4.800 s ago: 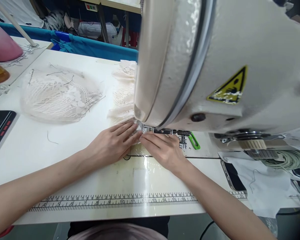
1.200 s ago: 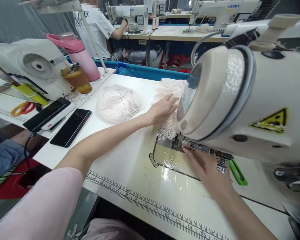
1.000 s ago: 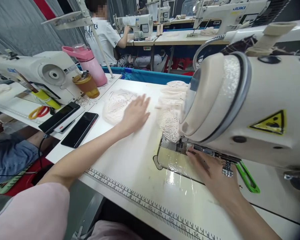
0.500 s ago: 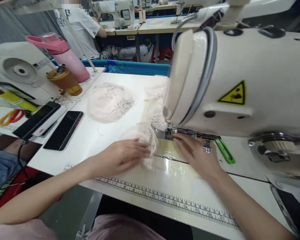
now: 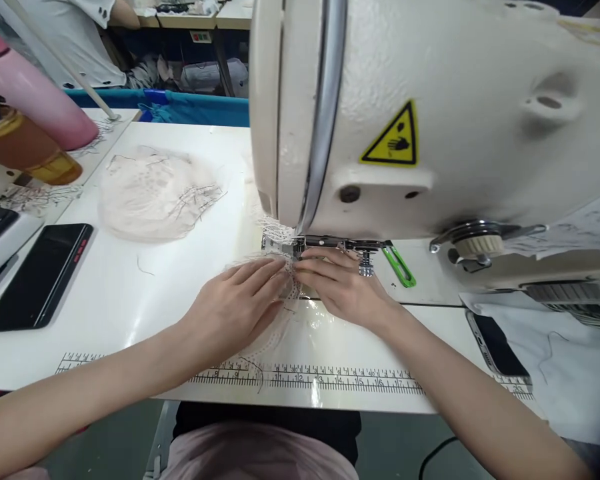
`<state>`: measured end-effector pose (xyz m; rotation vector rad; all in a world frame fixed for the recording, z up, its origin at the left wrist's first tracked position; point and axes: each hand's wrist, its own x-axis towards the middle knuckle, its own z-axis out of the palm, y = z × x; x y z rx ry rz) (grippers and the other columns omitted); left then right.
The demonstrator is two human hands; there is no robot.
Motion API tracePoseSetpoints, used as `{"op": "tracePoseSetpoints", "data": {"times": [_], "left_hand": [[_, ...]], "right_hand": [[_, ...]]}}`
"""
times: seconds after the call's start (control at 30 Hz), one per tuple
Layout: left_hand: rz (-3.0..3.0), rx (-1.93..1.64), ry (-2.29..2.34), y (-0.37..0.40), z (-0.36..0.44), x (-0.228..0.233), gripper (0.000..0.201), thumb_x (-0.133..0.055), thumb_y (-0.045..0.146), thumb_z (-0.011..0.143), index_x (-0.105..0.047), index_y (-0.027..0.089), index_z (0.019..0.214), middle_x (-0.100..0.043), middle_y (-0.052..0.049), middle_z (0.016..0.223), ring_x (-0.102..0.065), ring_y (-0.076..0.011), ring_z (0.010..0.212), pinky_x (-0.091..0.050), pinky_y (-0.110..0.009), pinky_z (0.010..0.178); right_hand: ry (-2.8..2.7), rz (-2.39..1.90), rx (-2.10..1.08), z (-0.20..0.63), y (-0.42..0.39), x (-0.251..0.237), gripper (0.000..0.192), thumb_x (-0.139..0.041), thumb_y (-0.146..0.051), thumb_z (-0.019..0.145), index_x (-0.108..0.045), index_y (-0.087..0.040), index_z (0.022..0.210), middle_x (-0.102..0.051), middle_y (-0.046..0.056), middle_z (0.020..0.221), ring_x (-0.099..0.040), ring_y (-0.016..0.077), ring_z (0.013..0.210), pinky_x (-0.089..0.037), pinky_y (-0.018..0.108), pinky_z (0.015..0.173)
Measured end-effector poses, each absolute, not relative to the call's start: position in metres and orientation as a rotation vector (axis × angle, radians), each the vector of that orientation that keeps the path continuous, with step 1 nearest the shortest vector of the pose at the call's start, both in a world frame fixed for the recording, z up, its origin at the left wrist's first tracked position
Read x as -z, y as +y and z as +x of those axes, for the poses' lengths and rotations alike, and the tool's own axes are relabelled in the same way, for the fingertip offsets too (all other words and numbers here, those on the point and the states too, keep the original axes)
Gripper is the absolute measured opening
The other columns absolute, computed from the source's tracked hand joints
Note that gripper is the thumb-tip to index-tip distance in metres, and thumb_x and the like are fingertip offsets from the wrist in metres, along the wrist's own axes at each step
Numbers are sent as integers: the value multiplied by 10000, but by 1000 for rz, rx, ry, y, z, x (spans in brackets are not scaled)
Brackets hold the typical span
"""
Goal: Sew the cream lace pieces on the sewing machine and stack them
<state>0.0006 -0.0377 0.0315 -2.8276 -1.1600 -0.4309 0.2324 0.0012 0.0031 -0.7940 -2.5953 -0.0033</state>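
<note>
White sewing table (image 5: 130, 293), printed ruler (image 5: 300, 379) along its near edge. Left hand (image 5: 235, 307) lies flat on lace piece (image 5: 280, 320), fingers loosely spread. Right hand (image 5: 343, 287) presses the lace edge, fingers close together, fingertips just before the presser foot of the sewing machine (image 5: 430, 120). Lace pile (image 5: 155, 197) well beyond left fingers; black phone (image 5: 37, 277) far left.

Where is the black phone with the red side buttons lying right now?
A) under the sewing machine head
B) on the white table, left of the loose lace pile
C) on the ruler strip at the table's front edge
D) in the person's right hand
B: the black phone lies flat on the white table, left of and below the lace pile, apart from both hands at the presser foot.
</note>
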Motion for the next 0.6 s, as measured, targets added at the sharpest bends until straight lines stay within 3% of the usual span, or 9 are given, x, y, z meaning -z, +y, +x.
{"op": "tracePoseSetpoints", "data": {"times": [0.13,0.3,0.6], "left_hand": [[-2774,370,-1100,-24,9,-22,393,-439,285,988,-559,78,1300,-583,-141,1350,-561,-286,1246,-520,-434,1000],[-2830,375,-1065,-11,10,-15,383,-419,268,990,-561,86,1295,-574,-122,1368,-541,-279,1268,-477,-439,1047],[-2847,400,-1039,3,5,-8,414,-418,281,975,-541,95,1324,-579,-120,1362,-512,-292,1295,-426,-457,1094]], "right_hand": [[-2568,-815,16,235,2,-4,304,-432,-51,909,-684,-214,964,-706,-21,1160,-606,166,1098,-494,337,868],[-2526,-993,57,236,-3,-6,290,-467,-114,915,-695,-262,1016,-700,-22,1182,-629,179,1052,-473,340,843],[-2481,-1018,2,234,2,-4,261,-509,-148,900,-718,-262,1008,-716,14,1144,-634,194,1082,-488,340,916]]}}
